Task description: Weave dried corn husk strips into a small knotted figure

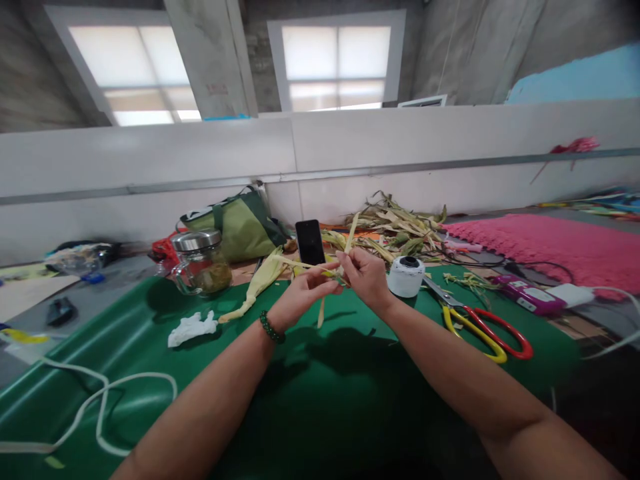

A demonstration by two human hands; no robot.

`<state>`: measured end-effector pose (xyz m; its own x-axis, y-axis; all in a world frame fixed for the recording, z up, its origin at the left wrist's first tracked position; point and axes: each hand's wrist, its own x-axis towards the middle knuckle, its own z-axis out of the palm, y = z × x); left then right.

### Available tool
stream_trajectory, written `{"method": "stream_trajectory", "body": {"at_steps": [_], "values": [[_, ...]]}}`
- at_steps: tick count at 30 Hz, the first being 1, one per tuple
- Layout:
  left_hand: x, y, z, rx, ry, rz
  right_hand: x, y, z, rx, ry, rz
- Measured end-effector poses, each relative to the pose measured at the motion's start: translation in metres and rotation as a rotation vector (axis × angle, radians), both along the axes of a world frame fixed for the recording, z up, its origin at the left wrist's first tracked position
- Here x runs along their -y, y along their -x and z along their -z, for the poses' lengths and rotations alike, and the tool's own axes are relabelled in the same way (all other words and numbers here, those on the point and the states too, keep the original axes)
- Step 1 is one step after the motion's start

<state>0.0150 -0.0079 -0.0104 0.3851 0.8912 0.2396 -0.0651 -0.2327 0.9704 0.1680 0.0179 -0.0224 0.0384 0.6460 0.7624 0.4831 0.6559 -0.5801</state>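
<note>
Above the middle of the green mat (pixel 320 407), my two hands meet over pale strips of corn husk (pixel 353 230). My right hand (pixel 369 277) is closed, pinching a strip that sticks up from its fingertips. My left hand (pixel 310 293), with a green bead bracelet at the wrist, has its fingers closed about the same husk piece; one strip runs out leftward and another hangs below. Fingers partly hide where the strips join. Left of my hands lies a larger corn husk (pixel 260 283). A spool of white thread (pixel 406 277) stands just right of my right hand.
Scissors (pixel 475 323) with red and yellow handles lie at right. A phone (pixel 310 242) stands upright behind my hands, before a dried husk pile (pixel 400 223). At left are a glass jar mug (pixel 203 263), crumpled tissue (pixel 193 329), a green bag (pixel 240 227) and a white cable (pixel 105 400).
</note>
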Motion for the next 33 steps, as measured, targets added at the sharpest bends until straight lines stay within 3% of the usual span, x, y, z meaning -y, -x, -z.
{"method": "stream_trajectory", "body": {"at_steps": [3, 7, 11, 16, 19, 28, 33], "values": [[0.001, -0.006, 0.001, 0.012, -0.068, -0.172, 0.004, 0.004, 0.001, 0.022, 0.089, -0.188], [-0.006, -0.001, 0.001, 0.101, -0.06, -0.254, 0.009, 0.007, 0.0, 0.096, 0.249, -0.521], [-0.012, 0.009, -0.001, 0.09, 0.023, -0.266, 0.013, 0.008, -0.001, 0.209, 0.2, -0.461], [-0.014, 0.017, -0.006, 0.139, 0.216, -0.143, 0.014, 0.007, 0.0, 0.268, 0.144, -0.447], [-0.014, 0.021, -0.011, 0.133, 0.254, -0.076, 0.011, 0.006, 0.001, 0.264, 0.145, -0.425], [-0.01, 0.026, -0.015, 0.103, 0.216, -0.017, 0.006, 0.001, 0.005, 0.151, 0.205, -0.492], [-0.008, 0.02, -0.009, -0.11, 0.062, -0.095, 0.005, 0.003, 0.004, 0.027, 0.183, -0.464]]}}
